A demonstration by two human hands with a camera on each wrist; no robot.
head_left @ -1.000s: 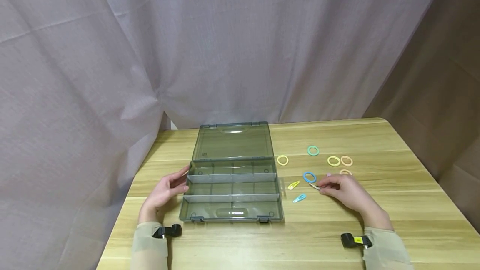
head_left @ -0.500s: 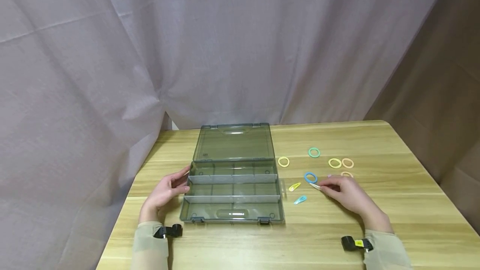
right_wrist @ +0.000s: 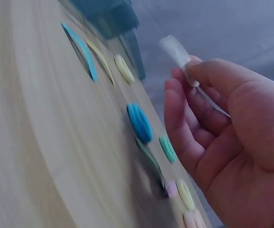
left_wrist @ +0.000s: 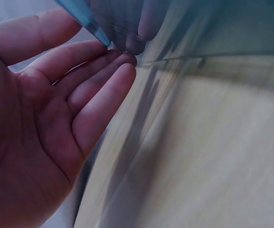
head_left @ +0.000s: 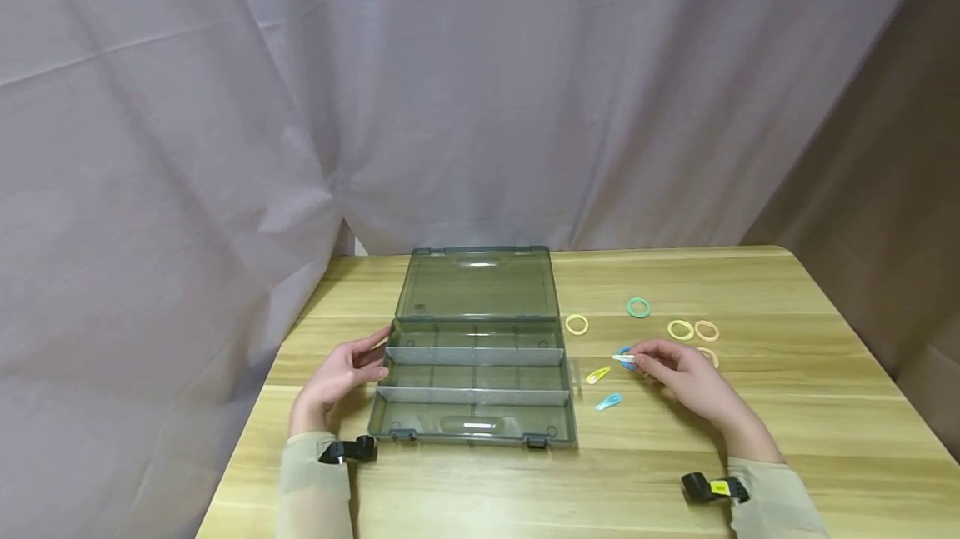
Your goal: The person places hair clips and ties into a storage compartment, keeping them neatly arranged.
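My right hand (head_left: 690,376) pinches a white snap hair clip (right_wrist: 174,50) between thumb and fingers, held above the table. Below it lies a blue hair tie (right_wrist: 139,123), which the clip and fingertips partly cover in the head view. A yellow hair clip (head_left: 598,376) and a light-blue hair clip (head_left: 609,401) lie to the left of this hand. My left hand (head_left: 337,376) touches the left side of a smoky, see-through organizer box (head_left: 476,441), fingers extended. The box stands with its lid (head_left: 480,285) folded back, and dividers split it into three long rows.
Several more hair ties lie toward the back right, among them a green one (head_left: 638,307) and a yellow one (head_left: 680,330). Another yellow tie (head_left: 577,324) lies beside the box. A thin clip (right_wrist: 149,159) with a pink end lies by the blue tie. A curtain hangs behind the table.
My right hand has raised the white hair clip from beside the blue hair tie and moved slightly back with it. The left hand stays at the box. The head view has shifted slightly.
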